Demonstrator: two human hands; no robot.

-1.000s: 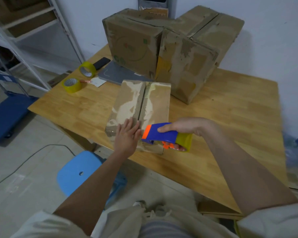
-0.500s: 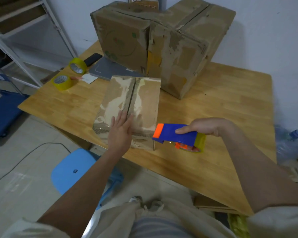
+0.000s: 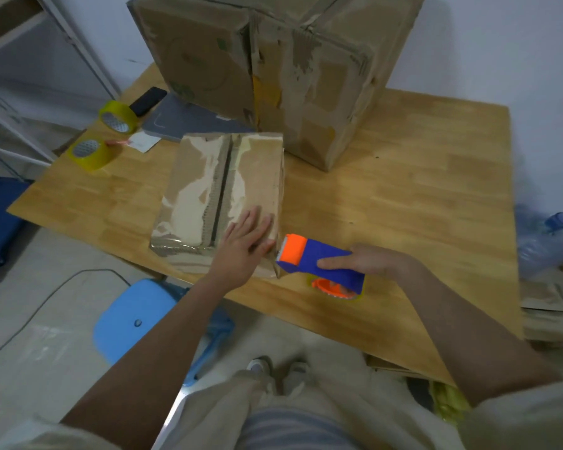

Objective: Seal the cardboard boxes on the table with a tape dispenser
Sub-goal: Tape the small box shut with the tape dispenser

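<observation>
A small worn cardboard box [image 3: 205, 196] lies flat near the front edge of the wooden table [image 3: 403, 196], its two top flaps meeting in a dark middle seam. My left hand [image 3: 244, 245] rests flat with spread fingers on the box's near right corner. My right hand [image 3: 371, 261] grips a blue and orange tape dispenser [image 3: 319, 261] just right of that corner, its orange roller end almost touching the box's side. Two large cardboard boxes [image 3: 273, 60] stand together at the back of the table.
Two yellow tape rolls [image 3: 118, 116] [image 3: 90, 154] lie at the table's left, beside a black phone [image 3: 147, 100], a grey laptop [image 3: 192, 125] and a white card. A blue stool [image 3: 144, 319] stands below the front edge. A metal shelf is at the left; plastic bottles at the right.
My left hand slid from the box's near middle to its near right corner. The dispenser came off the box and now sits to the right of its side.
</observation>
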